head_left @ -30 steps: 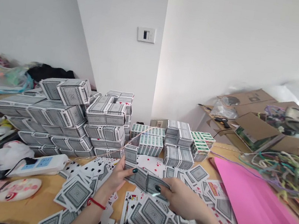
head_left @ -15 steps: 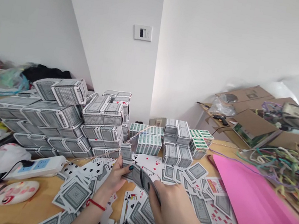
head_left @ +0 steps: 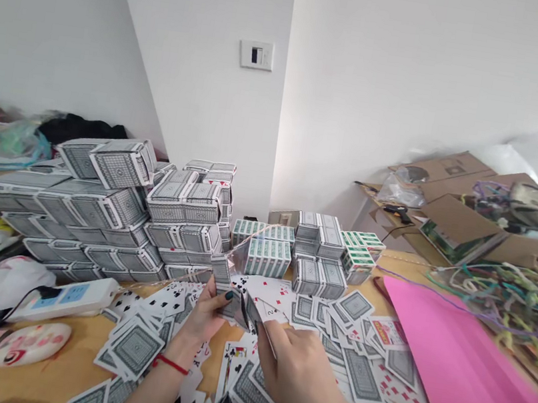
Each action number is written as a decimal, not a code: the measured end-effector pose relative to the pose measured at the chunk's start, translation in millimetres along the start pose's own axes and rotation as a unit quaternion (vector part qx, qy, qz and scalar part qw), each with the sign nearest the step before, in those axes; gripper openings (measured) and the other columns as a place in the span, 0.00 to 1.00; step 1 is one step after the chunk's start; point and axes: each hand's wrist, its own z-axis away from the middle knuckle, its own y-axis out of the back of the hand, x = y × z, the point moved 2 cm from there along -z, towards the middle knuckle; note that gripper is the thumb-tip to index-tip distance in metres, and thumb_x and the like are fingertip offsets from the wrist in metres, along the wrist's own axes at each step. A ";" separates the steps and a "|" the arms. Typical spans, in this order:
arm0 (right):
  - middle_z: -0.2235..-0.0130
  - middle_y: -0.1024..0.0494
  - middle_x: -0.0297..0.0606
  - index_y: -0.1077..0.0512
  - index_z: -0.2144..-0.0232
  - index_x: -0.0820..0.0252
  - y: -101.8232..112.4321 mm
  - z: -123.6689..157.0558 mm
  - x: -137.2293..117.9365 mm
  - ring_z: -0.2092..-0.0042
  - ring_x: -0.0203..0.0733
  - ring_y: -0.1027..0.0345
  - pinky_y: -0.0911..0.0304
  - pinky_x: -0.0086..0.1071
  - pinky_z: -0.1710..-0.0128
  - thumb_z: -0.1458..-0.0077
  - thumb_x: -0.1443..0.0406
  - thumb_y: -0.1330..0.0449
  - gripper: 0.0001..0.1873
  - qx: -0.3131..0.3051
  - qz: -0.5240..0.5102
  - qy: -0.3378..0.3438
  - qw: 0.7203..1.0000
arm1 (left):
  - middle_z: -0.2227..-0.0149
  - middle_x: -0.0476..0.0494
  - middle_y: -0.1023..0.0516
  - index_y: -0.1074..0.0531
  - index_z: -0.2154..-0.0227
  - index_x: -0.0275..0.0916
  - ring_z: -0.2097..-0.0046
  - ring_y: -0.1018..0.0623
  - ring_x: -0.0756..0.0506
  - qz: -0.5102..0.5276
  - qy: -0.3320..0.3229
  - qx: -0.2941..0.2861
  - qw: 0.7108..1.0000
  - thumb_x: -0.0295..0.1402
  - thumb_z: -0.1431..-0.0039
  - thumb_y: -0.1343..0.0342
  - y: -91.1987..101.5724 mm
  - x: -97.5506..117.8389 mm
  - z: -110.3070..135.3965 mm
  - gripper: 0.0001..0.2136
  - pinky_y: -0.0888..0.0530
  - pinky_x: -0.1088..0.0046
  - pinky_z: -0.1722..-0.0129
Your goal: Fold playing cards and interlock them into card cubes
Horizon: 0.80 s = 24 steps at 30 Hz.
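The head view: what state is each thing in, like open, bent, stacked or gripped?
Left hand: closed on the held cards
Right hand: closed on them too
Held cards: bent
Blocks: stacked
Loose cards: scattered, some face up, some face down
Box: open
Pink sheet: spread out
Wall switch: setting unclear

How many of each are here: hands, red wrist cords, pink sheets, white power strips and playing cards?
Hands: 2, the left hand and the right hand
Red wrist cord: 1
Pink sheet: 1
White power strip: 1
Total: 5
Playing cards: overlapping too much to count, so left out.
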 end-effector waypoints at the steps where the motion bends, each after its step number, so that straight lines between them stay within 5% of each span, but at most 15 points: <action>1: 0.84 0.35 0.30 0.41 0.78 0.59 -1.4 0.2 -0.1 0.83 0.33 0.42 0.59 0.31 0.79 0.41 0.71 0.58 0.15 -0.002 0.007 0.007 1.000 | 0.73 0.54 0.24 0.31 0.62 0.44 0.72 0.26 0.53 0.001 0.000 -0.001 1.000 0.23 0.62 0.36 -0.2 0.0 0.0 0.21 0.30 0.79 0.70; 17: 0.84 0.35 0.31 0.43 0.79 0.57 -6.0 0.0 -8.3 0.84 0.36 0.43 0.59 0.31 0.82 0.64 0.78 0.53 0.11 0.030 0.056 0.035 0.997 | 0.74 0.53 0.24 0.30 0.65 0.42 0.71 0.26 0.52 0.012 0.016 0.000 1.000 0.22 0.65 0.36 -3.8 2.0 1.1 0.20 0.29 0.78 0.68; 24: 0.85 0.34 0.30 0.42 0.78 0.58 -18.0 2.4 -3.0 0.84 0.35 0.42 0.61 0.31 0.80 0.51 0.76 0.52 0.10 -0.014 0.041 -0.032 0.999 | 0.72 0.53 0.24 0.32 0.59 0.44 0.72 0.26 0.51 -0.009 0.000 0.005 1.000 0.23 0.62 0.37 2.6 -1.0 -0.4 0.23 0.30 0.78 0.69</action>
